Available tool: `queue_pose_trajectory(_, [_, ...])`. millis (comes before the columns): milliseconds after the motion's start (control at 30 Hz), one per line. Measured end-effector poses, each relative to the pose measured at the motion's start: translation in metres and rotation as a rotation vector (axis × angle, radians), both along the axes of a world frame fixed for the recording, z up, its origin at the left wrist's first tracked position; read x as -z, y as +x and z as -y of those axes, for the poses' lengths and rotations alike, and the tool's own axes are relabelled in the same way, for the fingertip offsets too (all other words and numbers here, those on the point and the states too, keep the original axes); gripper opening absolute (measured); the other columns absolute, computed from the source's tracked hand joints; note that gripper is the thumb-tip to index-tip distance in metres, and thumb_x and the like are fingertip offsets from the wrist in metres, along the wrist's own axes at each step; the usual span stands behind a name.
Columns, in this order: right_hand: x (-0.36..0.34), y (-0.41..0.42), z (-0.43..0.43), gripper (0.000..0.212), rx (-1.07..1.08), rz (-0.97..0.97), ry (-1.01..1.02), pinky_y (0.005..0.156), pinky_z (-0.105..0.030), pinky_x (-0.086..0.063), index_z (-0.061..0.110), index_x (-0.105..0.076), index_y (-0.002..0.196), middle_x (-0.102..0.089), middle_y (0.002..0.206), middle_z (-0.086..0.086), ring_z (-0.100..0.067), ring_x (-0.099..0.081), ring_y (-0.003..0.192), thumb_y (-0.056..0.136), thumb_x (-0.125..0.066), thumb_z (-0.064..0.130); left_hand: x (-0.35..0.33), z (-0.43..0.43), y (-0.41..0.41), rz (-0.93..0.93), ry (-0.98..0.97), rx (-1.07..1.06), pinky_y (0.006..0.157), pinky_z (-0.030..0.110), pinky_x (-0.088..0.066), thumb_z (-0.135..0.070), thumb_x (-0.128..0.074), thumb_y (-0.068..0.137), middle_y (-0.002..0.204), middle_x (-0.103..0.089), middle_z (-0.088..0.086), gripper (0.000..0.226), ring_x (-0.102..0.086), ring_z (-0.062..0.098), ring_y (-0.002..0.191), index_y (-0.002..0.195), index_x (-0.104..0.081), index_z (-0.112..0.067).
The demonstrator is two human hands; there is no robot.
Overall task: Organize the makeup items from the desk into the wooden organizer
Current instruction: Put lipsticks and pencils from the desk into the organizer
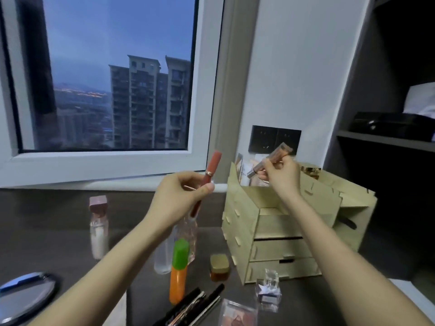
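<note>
The left hand (179,198) is raised over the middle of the surface (58,215), its fingers (207,189) curled round a lip gloss (211,169), thumb pressed on the front. The lip gloss is a slim stick with a matt terracotta cap, a thin gold ring and a glossy red barrel. It is tilted with the cap up and to the right.

The right hand (281,176) pinches a beige tube (270,162) between thumb and fingertips. The tube is smooth, somewhat blurred, tilted, and held above the open top compartment of the wooden organizer (282,234).

The organizer stands at the far right of the surface. It is pale plywood joined by tabs and slots, with stepped shelves and two flat drawers at the bottom. A gold case (310,171) rests on its top at the back.

Near the left edge lies a round mirror (23,300). Further in stands a white bottle (98,231) with a pink faceted cap. Under the left forearm are a clear bottle (162,257) and an upright orange tube (179,276) with a green cap. Beside it sits a squat amber jar (219,267) with a gold lid. Just in front of the organizer stands a square glass bottle (268,292). Along the near edge lie black pencils (197,304) and a clear-lidded palette (237,312).
</note>
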State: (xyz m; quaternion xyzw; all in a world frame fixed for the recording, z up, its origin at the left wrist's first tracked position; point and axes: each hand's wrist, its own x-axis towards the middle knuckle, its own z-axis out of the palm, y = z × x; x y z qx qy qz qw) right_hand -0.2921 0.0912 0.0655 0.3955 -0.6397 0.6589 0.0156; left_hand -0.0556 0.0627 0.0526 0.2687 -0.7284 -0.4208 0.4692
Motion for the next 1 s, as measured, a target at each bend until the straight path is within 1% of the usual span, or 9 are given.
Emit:
queue_pose_trajectory(33, [0.0,-0.004,0.012,0.008,0.047,-0.051,0.063,0.07,-0.039,-0.059,0.013,-0.059,0.091,-0.072,0.09,-0.012,-0.021,-0.07,0.071,0.088,-0.061,0.02,-0.004,0.004,-0.011,0.003,-0.005,-0.004,0.076,0.041,-0.054,-0.024,-0.071,0.078,0.083,-0.071,0.01,0.006,-0.065,0.021,0.074,0.081,-0.072,-0.018])
queue_pose_trajectory(133, [-0.003,-0.013,0.036,0.02,0.229,-0.23,0.29,0.07,-0.034,-0.052,0.012,-0.064,0.085,-0.072,0.086,-0.006,-0.026,-0.066,0.081,0.084,-0.064,0.032,-0.014,0.018,-0.039,0.012,-0.038,-0.011,0.076,0.038,-0.053,-0.027,-0.072,0.078,0.081,-0.071,0.005,0.007,-0.063,0.017,0.073,0.079,-0.072,-0.019])
queue_pose_trajectory(267, [-0.002,-0.016,0.055,0.037,0.208,-0.359,0.596,0.053,-0.026,-0.037,0.015,-0.052,0.057,-0.06,0.067,-0.003,-0.023,-0.057,0.071,0.079,-0.068,0.04,-0.02,0.035,-0.066,0.009,-0.038,0.002,0.082,0.042,-0.056,-0.024,-0.072,0.078,0.077,-0.069,0.001,0.006,-0.065,0.017,0.076,0.074,-0.068,-0.026])
queue_pose_trajectory(433, [0.008,-0.016,0.069,0.034,0.179,-0.428,0.73,0.067,-0.03,-0.043,0.007,-0.062,0.097,-0.068,0.1,-0.011,-0.029,-0.063,0.094,0.082,-0.066,0.037,-0.018,0.05,-0.088,-0.028,0.028,0.027,0.082,0.046,-0.057,-0.019,-0.076,0.075,0.073,-0.065,0.006,0.007,-0.061,0.019,0.07,0.078,-0.07,-0.015])
queue_pose_trajectory(600, [0.009,-0.016,0.061,0.041,0.133,-0.549,0.88,0.07,-0.031,-0.041,0.006,-0.064,0.1,-0.067,0.106,-0.012,-0.03,-0.06,0.101,0.094,-0.046,0.042,-0.012,0.058,-0.103,-0.067,0.076,0.046,0.072,0.033,-0.059,-0.018,-0.076,0.075,0.067,-0.064,0.001,0.018,-0.065,0.018,0.067,0.087,-0.071,-0.005])
queue_pose_trajectory(733, [0.001,-0.008,0.041,0.042,0.139,-0.573,0.74,0.069,-0.032,-0.042,0.01,-0.066,0.088,-0.066,0.092,-0.012,-0.029,-0.061,0.091,0.097,-0.037,0.04,-0.012,0.058,-0.115,-0.059,0.062,0.065,0.067,0.026,-0.06,-0.016,-0.076,0.075,0.069,-0.066,0.003,0.018,-0.067,0.017,0.066,0.087,-0.071,-0.005])
queue_pose_trajectory(833, [-0.016,-0.005,0.016,0.043,0.135,-0.505,0.314,0.061,-0.032,-0.04,0.013,-0.059,0.07,-0.063,0.075,-0.004,-0.023,-0.058,0.073,0.097,-0.038,0.039,-0.016,0.053,-0.124,-0.027,-0.01,0.084,0.072,0.032,-0.06,-0.02,-0.077,0.073,0.075,-0.069,0.009,0.015,-0.068,0.022,0.072,0.084,-0.072,-0.01])
queue_pose_trajectory(933, [-0.035,-0.005,-0.007,0.026,-0.152,-0.369,0.11,0.063,-0.023,-0.047,0.016,-0.066,0.1,-0.067,0.09,0.006,-0.01,-0.062,0.084,0.093,-0.051,0.036,-0.022,0.041,-0.138,0.044,-0.153,0.106,0.068,0.023,-0.055,-0.026,-0.077,0.072,0.07,-0.07,-0.004,0.009,-0.065,0.01,0.067,0.071,-0.068,-0.027])
queue_pose_trajectory(1000, [-0.043,-0.015,-0.014,0.019,-0.137,-0.4,0.128,0.066,-0.021,-0.051,0.017,-0.064,0.104,-0.067,0.098,0.006,-0.008,-0.064,0.09,0.088,-0.06,0.027,-0.028,0.032,-0.149,0.08,-0.228,0.129,0.06,0.012,-0.049,-0.029,-0.076,0.073,0.064,-0.067,-0.013,0.011,-0.061,-0.002,0.061,0.069,-0.067,-0.032])
